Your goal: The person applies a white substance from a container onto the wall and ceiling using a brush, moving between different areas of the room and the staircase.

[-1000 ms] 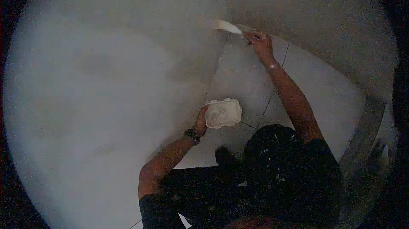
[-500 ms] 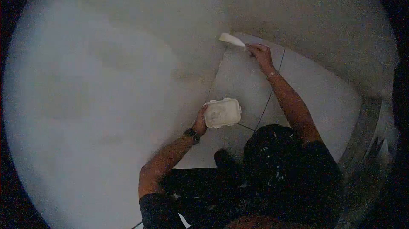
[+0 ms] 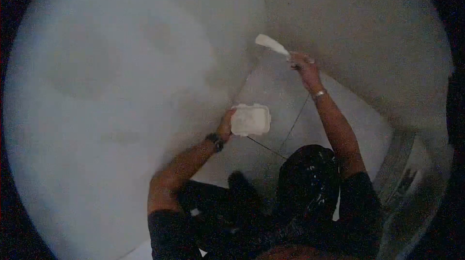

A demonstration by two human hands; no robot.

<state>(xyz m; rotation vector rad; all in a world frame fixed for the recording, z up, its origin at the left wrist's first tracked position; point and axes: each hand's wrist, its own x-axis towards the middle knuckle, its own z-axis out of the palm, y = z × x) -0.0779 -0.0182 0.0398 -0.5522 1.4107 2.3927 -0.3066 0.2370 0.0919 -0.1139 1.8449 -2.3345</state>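
My left hand is closed on the left edge of a pale rectangular plastic tub, which has small tabs on its rim and whitish stuff inside. My right hand, further out and to the right, grips the thin end of a white paintbrush. The brush widens towards its far end, which points up and left and overlaps the corner where the walls meet. Between the tub and the brush there is a gap.
A large pale wall with darker patches fills the left. Another wall runs along the upper right. Below lies a tiled floor with dark joints. My bent knee in dark, spattered trousers is close. A grey frame-like edge stands at right.
My right hand and the brush have shifted slightly right in view. The tub in my left hand sits a little higher and further left. The whole view has tilted somewhat.
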